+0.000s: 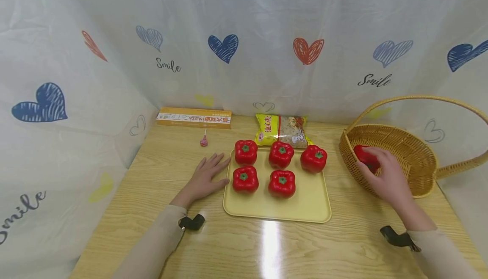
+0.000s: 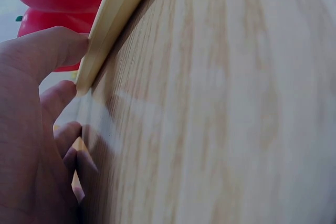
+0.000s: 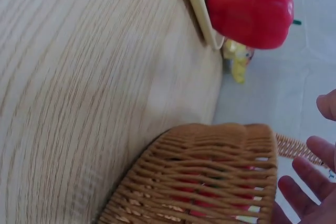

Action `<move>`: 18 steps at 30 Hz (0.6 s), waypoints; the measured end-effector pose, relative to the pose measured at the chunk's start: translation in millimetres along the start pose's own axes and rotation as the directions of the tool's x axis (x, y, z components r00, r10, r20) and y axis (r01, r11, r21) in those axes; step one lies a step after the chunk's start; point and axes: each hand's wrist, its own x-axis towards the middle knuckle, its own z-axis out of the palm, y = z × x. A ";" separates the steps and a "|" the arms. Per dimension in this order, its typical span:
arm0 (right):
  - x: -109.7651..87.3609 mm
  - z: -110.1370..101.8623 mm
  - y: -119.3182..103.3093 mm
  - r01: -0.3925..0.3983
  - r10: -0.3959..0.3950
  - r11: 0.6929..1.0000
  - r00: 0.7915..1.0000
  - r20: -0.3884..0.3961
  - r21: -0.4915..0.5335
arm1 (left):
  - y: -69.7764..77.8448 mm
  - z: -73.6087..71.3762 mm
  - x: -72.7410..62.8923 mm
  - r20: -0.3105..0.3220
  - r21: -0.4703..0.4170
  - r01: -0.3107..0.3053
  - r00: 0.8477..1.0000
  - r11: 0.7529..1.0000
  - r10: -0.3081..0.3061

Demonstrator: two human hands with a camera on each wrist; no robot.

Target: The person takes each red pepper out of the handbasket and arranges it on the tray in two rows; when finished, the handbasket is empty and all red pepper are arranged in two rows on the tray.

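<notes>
Several red bell peppers (image 1: 282, 183) with green stems stand on a pale yellow tray (image 1: 305, 205). My left hand (image 1: 206, 179) rests on the table at the tray's left edge, fingers spread. In the left wrist view, the thumb and a fingertip of that hand (image 2: 26, 93) touch the tray rim (image 2: 105, 30). My right hand (image 1: 389, 179) is over the left part of a wicker basket (image 1: 413, 160). Under it another red bell pepper (image 1: 367, 158) lies in the basket. The right wrist view shows spread fingers (image 3: 307, 179) above the basket rim, with the pepper lower, behind the weave.
A yellow bag of macaroni (image 1: 282, 130) lies behind the tray. Farther left are an orange pasta box (image 1: 193, 118) and a pink lollipop (image 1: 203, 141). The basket's tall handle (image 1: 419, 97) arches above it. A white curtain with printed hearts (image 1: 244, 16) hangs behind the table.
</notes>
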 end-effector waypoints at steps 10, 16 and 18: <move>11.8 -3.1 19.5 -0.079 0.080 0.996 0.996 0.045 -0.034 | 0.6 -0.4 0.1 0.003 -0.004 -0.002 1.000 1.000 0.002; 19.5 -0.8 27.2 -0.089 0.095 0.992 0.992 0.080 -0.085 | -0.2 0.1 0.4 0.000 -0.004 -0.005 1.000 1.000 0.005; 21.9 -0.1 30.2 -0.094 0.102 0.991 0.991 0.091 -0.091 | -0.3 0.1 0.3 0.000 -0.001 -0.005 1.000 1.000 0.005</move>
